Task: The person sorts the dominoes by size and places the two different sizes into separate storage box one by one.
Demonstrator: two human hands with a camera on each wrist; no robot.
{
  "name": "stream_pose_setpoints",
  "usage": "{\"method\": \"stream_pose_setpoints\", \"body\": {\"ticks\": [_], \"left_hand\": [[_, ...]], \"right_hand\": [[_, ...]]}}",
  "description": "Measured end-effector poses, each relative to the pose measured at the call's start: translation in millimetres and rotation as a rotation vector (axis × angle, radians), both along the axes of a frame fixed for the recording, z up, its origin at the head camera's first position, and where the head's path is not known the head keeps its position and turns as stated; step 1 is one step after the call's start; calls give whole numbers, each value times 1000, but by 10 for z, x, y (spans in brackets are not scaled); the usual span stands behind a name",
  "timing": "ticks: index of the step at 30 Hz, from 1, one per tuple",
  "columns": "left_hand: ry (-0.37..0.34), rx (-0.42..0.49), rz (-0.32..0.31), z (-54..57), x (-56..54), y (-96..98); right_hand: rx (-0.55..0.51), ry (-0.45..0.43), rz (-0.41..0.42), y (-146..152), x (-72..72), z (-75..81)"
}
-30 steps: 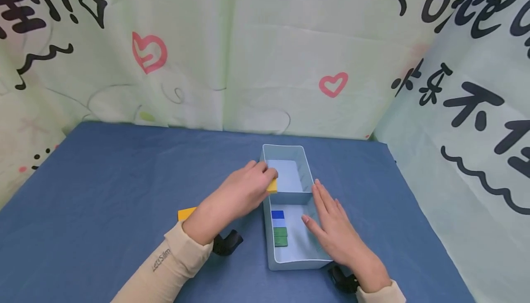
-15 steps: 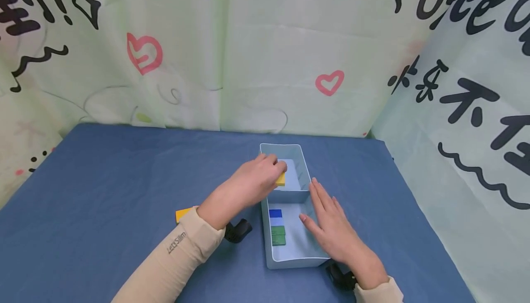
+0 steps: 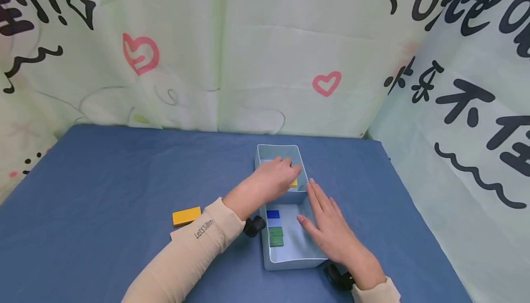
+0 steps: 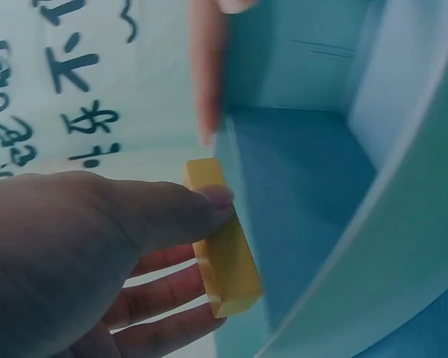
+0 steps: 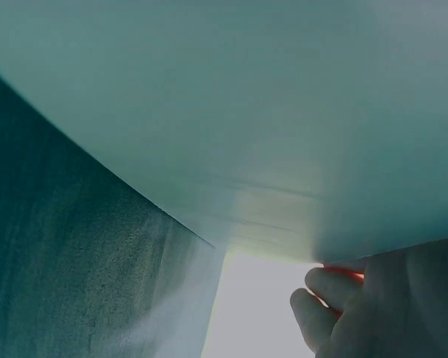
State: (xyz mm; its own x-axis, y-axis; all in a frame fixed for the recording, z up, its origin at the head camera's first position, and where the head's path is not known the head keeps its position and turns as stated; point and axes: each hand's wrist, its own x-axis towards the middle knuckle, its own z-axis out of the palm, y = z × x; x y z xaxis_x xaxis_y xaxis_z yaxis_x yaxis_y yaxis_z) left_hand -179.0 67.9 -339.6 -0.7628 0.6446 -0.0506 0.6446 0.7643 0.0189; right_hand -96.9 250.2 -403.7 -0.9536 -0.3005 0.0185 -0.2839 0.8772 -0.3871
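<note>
In the head view, the left sleeve (image 3: 188,259) at seven o'clock reads "Let's Slim"; the curtain (image 3: 269,49) bears "不" near three, exclamation marks near ten.

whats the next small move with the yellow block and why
Probably ease the yellow block down into the box's far compartment. The left grip pinches it over that compartment, and the right grip lies at the box's right side, which may steady it. Whether the block already touches the floor is hidden.

blue cloth (image 3: 124,178) bears box (image 3: 295,264) and orange block (image 3: 186,216).
</note>
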Motion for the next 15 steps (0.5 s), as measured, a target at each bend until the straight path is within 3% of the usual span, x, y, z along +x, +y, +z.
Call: {"method": "stream_pose_setpoints", "body": {"ticks": [8, 15], "left_hand": [[-43, -38, -18, -106, -71, 39], [-234, -41, -100, -116, -232, 4]], "right_hand": [[-2, 4, 5, -11, -8, 8], [-1, 10, 3, -2, -11, 4]]}}
